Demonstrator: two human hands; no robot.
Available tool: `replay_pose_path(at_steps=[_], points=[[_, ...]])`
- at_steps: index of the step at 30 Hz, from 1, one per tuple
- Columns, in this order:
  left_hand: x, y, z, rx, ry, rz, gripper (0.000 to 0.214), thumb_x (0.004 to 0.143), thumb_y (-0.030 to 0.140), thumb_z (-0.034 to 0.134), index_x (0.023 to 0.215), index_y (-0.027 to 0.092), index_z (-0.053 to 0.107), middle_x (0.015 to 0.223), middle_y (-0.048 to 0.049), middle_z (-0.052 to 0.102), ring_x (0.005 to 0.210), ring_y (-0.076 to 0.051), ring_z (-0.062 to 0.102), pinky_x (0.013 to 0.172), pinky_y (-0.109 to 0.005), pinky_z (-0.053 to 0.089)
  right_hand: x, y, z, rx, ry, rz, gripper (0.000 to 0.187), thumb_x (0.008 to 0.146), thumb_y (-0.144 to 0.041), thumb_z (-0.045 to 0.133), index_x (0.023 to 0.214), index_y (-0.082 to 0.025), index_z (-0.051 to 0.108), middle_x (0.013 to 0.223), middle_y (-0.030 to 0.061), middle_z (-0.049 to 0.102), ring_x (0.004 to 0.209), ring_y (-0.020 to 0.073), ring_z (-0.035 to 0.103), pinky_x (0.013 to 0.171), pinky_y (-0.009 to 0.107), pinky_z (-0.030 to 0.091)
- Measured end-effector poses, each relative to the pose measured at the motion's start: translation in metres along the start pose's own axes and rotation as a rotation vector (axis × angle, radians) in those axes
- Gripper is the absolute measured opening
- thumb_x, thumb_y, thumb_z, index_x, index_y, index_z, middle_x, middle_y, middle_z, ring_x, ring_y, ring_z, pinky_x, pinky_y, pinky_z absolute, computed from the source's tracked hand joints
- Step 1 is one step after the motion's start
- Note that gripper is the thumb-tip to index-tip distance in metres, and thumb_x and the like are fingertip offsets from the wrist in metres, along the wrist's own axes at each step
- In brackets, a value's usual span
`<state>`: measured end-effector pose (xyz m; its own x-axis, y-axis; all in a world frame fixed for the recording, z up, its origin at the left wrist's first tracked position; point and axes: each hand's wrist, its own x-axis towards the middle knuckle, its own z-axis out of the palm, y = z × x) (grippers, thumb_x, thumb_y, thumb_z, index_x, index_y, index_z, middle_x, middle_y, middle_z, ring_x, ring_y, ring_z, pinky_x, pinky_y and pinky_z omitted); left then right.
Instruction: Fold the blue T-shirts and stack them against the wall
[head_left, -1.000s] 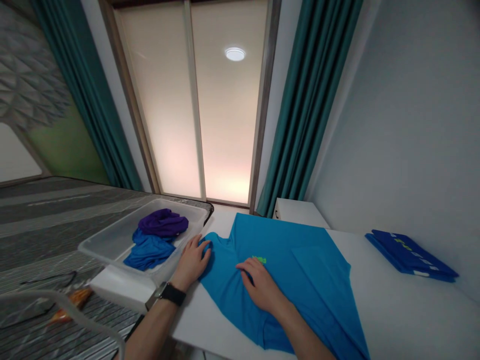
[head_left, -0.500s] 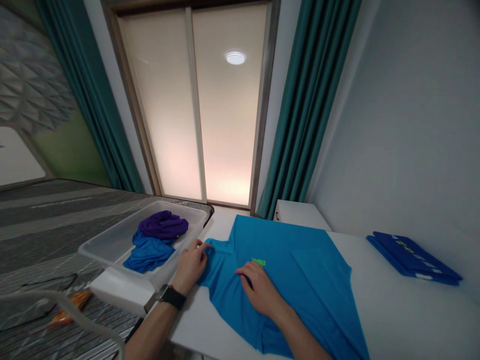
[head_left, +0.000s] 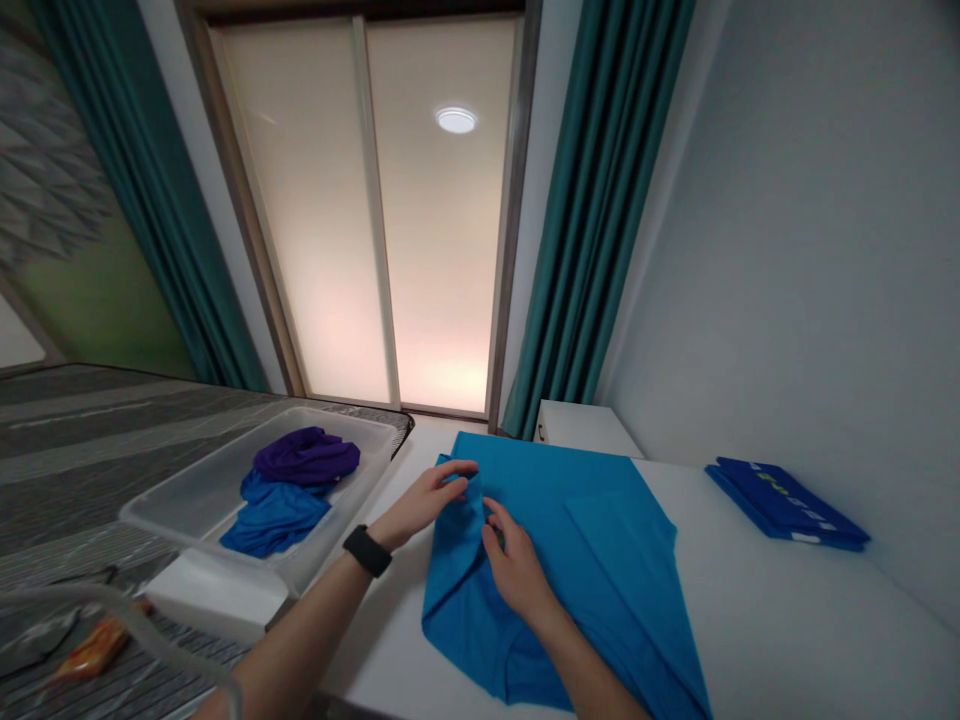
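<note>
A bright blue T-shirt (head_left: 592,570) lies spread on the white table (head_left: 780,620), its right-hand part folded inward. At the shirt's left edge, my left hand (head_left: 424,505) holds the turned-over sleeve between thumb and fingers. A dark watch band is on that wrist. Close beside it, my right hand (head_left: 517,565) is curled, with thumb and forefinger closed on the edge of the same flap. The green print seen earlier on the shirt is now covered.
At the left stands a translucent plastic bin (head_left: 180,500) holding a crumpled purple garment (head_left: 307,457) and a blue garment (head_left: 277,515). A folded dark blue garment (head_left: 787,500) lies at the right by the wall. Behind the table is a white cabinet (head_left: 589,428).
My left hand has moved right and turned the shirt's left sleeve inward over the body. My right hand has come up to the sleeve's edge. The view has shifted slightly to the right.
</note>
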<state>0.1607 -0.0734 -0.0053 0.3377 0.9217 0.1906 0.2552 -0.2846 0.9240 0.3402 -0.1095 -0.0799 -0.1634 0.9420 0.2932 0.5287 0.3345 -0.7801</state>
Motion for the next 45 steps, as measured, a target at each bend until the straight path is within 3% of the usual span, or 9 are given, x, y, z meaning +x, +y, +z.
replay_pose_path(at_steps=[4, 8, 10, 12, 17, 30, 38, 42, 45], points=[[0.013, -0.004, 0.005, 0.082, -0.089, 0.071, 0.049, 0.091, 0.042, 0.05, 0.136, 0.02, 0.052, 0.124, -0.01, 0.065, 0.101, -0.022, 0.067, 0.089, -0.037, 0.052, 0.005, 0.01, 0.001, -0.004, 0.054, 0.1, 0.055, 0.095, -0.034, 0.033, 0.148, -0.017, 0.031, 0.101, 0.0084, 0.069, 0.093, 0.0235, 0.064, 0.091, 0.04, 0.046], [0.024, -0.035, -0.01, 0.219, 0.227, 0.151, 0.036, 0.092, 0.035, 0.044, 0.118, 0.017, 0.061, 0.109, -0.0095, 0.07, 0.093, -0.021, 0.067, 0.084, -0.034, 0.051, 0.004, 0.01, -0.003, -0.208, 0.069, 0.079, 0.059, 0.09, -0.028, 0.042, 0.148, -0.02, 0.031, 0.099, 0.008, 0.068, 0.097, 0.026, 0.062, 0.091, 0.044, 0.042], [0.026, -0.054, -0.02, 0.281, 0.379, 0.113, 0.033, 0.089, 0.03, 0.043, 0.113, 0.017, 0.063, 0.101, -0.0078, 0.071, 0.095, -0.021, 0.066, 0.083, -0.034, 0.05, 0.003, 0.007, -0.005, -0.323, 0.037, 0.054, 0.049, 0.091, -0.027, 0.042, 0.139, -0.024, 0.045, 0.103, 0.0087, 0.067, 0.102, 0.027, 0.059, 0.089, 0.043, 0.04], [0.025, -0.071, -0.029, 0.312, 0.415, 0.069, 0.034, 0.084, 0.023, 0.042, 0.111, 0.017, 0.063, 0.096, -0.0071, 0.071, 0.092, -0.021, 0.065, 0.081, -0.034, 0.05, 0.001, 0.003, -0.006, -0.387, 0.02, 0.032, 0.036, 0.092, -0.026, 0.042, 0.124, -0.026, 0.058, 0.106, 0.0091, 0.066, 0.104, 0.0274, 0.058, 0.087, 0.042, 0.039], [0.023, -0.095, -0.031, 0.378, 0.342, 0.045, 0.042, 0.079, 0.016, 0.041, 0.115, 0.017, 0.062, 0.102, -0.0071, 0.071, 0.093, -0.02, 0.064, 0.084, -0.034, 0.049, -0.001, -0.006, -0.011, -0.421, 0.0, 0.029, 0.028, 0.093, -0.022, 0.04, 0.106, -0.026, 0.064, 0.103, 0.0076, 0.067, 0.103, 0.0259, 0.058, 0.085, 0.039, 0.038], [0.026, -0.1, -0.025, 0.274, 0.158, 0.028, 0.038, 0.081, 0.028, 0.047, 0.113, 0.015, 0.064, 0.088, -0.0036, 0.071, 0.073, -0.017, 0.064, 0.069, -0.027, 0.049, 0.054, -0.007, -0.043, -0.705, -0.211, 0.21, 0.045, 0.096, -0.034, 0.041, 0.134, -0.01, 0.045, 0.112, 0.0209, 0.068, 0.102, 0.0321, 0.064, 0.085, 0.043, 0.04], [0.026, -0.1, -0.026, 0.368, 0.171, -0.002, 0.04, 0.081, 0.028, 0.045, 0.114, 0.017, 0.065, 0.09, -0.0041, 0.072, 0.079, -0.019, 0.065, 0.074, -0.029, 0.048, 0.064, 0.003, -0.042, -0.595, -0.176, 0.162, 0.034, 0.089, -0.017, 0.043, 0.121, -0.024, 0.051, 0.105, 0.0057, 0.07, 0.095, 0.02, 0.065, 0.073, 0.027, 0.038], [0.025, -0.1, -0.028, 0.386, 0.149, 0.024, 0.044, 0.077, 0.019, 0.042, 0.115, 0.017, 0.064, 0.096, -0.0044, 0.072, 0.087, -0.019, 0.064, 0.082, -0.028, 0.047, 0.054, 0.005, -0.059, -0.568, -0.075, 0.108, 0.037, 0.088, -0.016, 0.042, 0.124, -0.023, 0.048, 0.091, 0.0038, 0.07, 0.086, 0.0198, 0.064, 0.073, 0.028, 0.035], [0.024, -0.098, -0.027, 0.412, 0.127, 0.015, 0.045, 0.079, 0.019, 0.043, 0.119, 0.018, 0.063, 0.099, -0.0044, 0.071, 0.082, -0.018, 0.063, 0.077, -0.027, 0.047, 0.042, 0.011, -0.064, -0.638, -0.119, 0.111, 0.04, 0.087, -0.013, 0.043, 0.126, -0.02, 0.049, 0.098, 0.0068, 0.071, 0.092, 0.022, 0.064, 0.078, 0.031, 0.034]])
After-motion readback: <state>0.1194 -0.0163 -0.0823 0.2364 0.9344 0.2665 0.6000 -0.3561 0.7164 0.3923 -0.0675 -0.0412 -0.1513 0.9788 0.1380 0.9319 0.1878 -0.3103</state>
